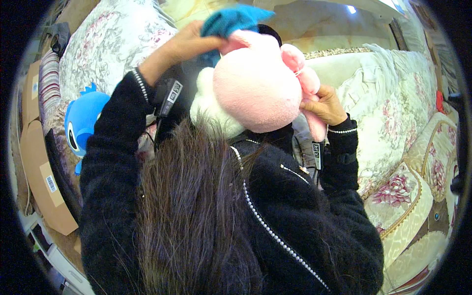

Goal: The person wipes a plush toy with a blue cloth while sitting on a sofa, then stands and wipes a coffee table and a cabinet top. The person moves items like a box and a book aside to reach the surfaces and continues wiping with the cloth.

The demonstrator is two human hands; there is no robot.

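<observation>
A pink plush toy [256, 88] is held up over my lap, its round, smooth side facing me. My left hand [190, 42] pinches the toy's upper left part, beside a teal cloth piece [234, 22] whose link to the toy I cannot make out. On the other side, my right hand [326, 106] grips a slim pink limb or ear below a darker pink bow [300, 70]. A fluffy white plush part [210, 107] shows behind the pink toy at lower left; whether it is a separate toy cannot be told.
To my left, a blue plush toy [84, 121] lies near a brown cardboard box [46, 180]. Floral fabric covers [114, 40] spread at upper left and along the right. Floral cushions [398, 199] with gold trim lie at lower right. Long hair hangs across the lower middle.
</observation>
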